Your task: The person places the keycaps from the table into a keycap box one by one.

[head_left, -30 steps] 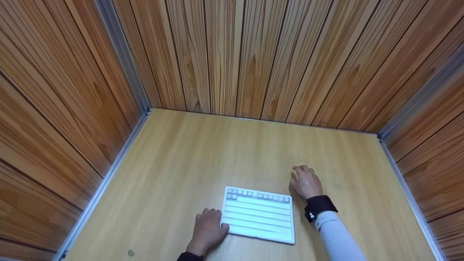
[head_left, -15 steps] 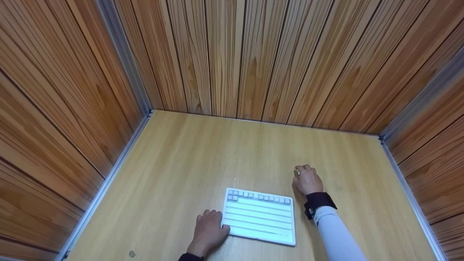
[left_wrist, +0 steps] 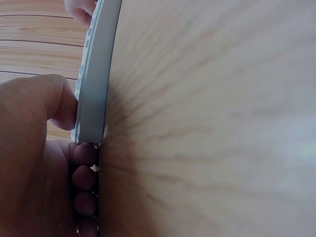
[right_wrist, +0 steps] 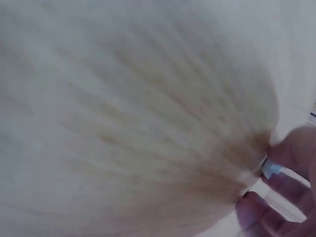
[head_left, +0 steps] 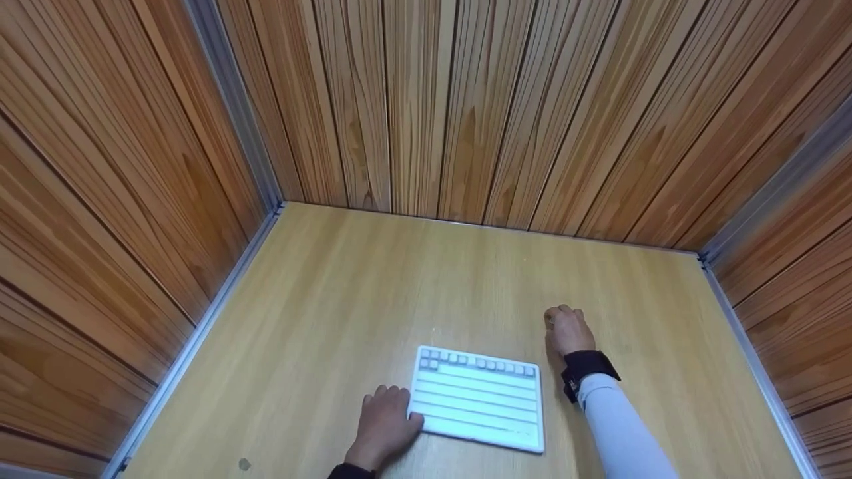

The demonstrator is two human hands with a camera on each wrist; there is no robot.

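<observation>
A white keyboard (head_left: 478,399) lies flat on the wooden table. Small pale square keycaps (head_left: 447,357) line its top row, with two more at the left of the second row; its lower rows show bare grooves. My left hand (head_left: 385,420) grips the keyboard's left edge, thumb on the top face and fingertips low against the side. Beyond the keyboard's upper right corner, my right hand (head_left: 569,329) is close to the table. In the right wrist view, its thumb and fingers pinch a small pale blue piece (right_wrist: 270,169), probably a keycap, mostly hidden by the fingers.
Wood-plank walls (head_left: 426,106) enclose the table on the left, back and right, with grey metal strips (head_left: 200,326) along the side edges. A dark spot (head_left: 244,464) marks the tabletop (head_left: 373,279) at the front left.
My right hand has shifted slightly right, and its fingers have curled further in, hiding the small piece seen half a second ago. My left hand and the keyboard stay together.
</observation>
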